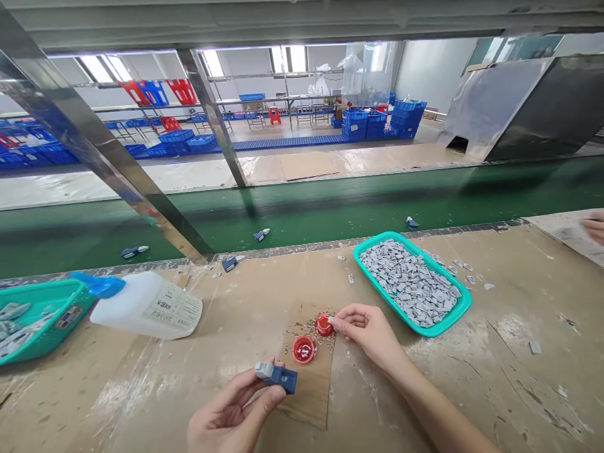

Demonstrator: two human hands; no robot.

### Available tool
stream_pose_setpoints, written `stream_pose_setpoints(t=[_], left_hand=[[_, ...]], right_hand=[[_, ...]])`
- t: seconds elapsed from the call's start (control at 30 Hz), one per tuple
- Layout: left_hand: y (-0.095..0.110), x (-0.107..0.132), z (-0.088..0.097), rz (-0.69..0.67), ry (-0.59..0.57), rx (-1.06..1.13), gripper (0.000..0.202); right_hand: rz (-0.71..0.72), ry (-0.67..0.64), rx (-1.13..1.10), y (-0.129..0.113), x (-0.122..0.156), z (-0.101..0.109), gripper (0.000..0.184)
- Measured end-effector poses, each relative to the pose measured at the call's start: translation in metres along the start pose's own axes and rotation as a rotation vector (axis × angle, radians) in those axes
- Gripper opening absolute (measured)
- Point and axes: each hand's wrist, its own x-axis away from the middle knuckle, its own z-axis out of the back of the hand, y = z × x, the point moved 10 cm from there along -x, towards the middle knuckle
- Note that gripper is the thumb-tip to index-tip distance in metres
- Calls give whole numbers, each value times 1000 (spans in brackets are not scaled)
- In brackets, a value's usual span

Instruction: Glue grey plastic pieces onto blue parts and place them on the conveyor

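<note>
My left hand (240, 409) grips a dark blue plastic part (284, 379) with a light grey tip, above the near end of a brown cardboard piece (311, 402). Between thumb and fingertips, my right hand (365, 327) pinches a small grey plastic piece (331, 320) at the edge of a red cap (323, 324). A second red cap (303, 349) with shiny liquid inside sits just nearer to me. Right of them stands a green basket (465, 308) heaped with small grey pieces (408, 283).
A white bottle (151, 305) with a blue nozzle lies on the left, beside another green basket (70, 314). Several blue-and-grey parts rest on or near the green conveyor belt (311, 217). A metal post (141, 195) slants down at left. Another person's hand (595, 226) shows at far right.
</note>
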Motion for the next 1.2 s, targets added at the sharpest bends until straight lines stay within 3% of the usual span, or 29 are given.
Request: stream_pose_setpoints(t=[0.17,0.37,0.8,1.2], left_hand=[[-3,-4,-4,-3,-77,-24,28],[-2,3,-15,-77,-32,39,28],[-11,7,-51,-45,-115,104,22],[-8,10,-53,-110,-117,43,19]], right_hand=[[13,-13,4,-2,2,-5,32],[-14,-38,-34,-3,5,-5,33],[-96,-272,-282,-22,33,-28,26],[-108,-355,-224,-22,39,-38,25]])
